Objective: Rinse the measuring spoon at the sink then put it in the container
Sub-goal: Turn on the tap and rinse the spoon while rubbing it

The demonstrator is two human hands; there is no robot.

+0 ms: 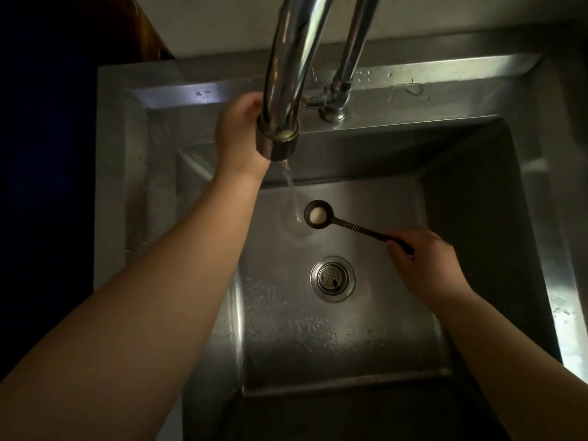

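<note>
Head view looks straight down into a stainless steel sink, with both bare forearms reaching in. The right hand pinches the far end of the measuring spoon's handle between thumb and curled fingers, holding the measuring spoon level above the basin, out ahead of that hand and toward the left. Its round bowl faces up and carries a pale lump or patch of residue; what it is cannot be told. A thin stream of water falls from the faucet spout and lands just beside the spoon's bowl, on the side away from the right hand, so the bowl looks near the stream but not clearly under it. The left hand is raised beside and partly behind the spout, fingers bent as if around the spout's end; the spout hides the grip, so whether it closes on anything cannot be told. The drain strainer lies below, close to the right hand's wrist side.

Judging from this, the water is running and rinsing is only about to start: the residue is not yet washed out. Sliding the bowl under the stream comes next, then carrying the spoon to the container, which is not in view.
</note>
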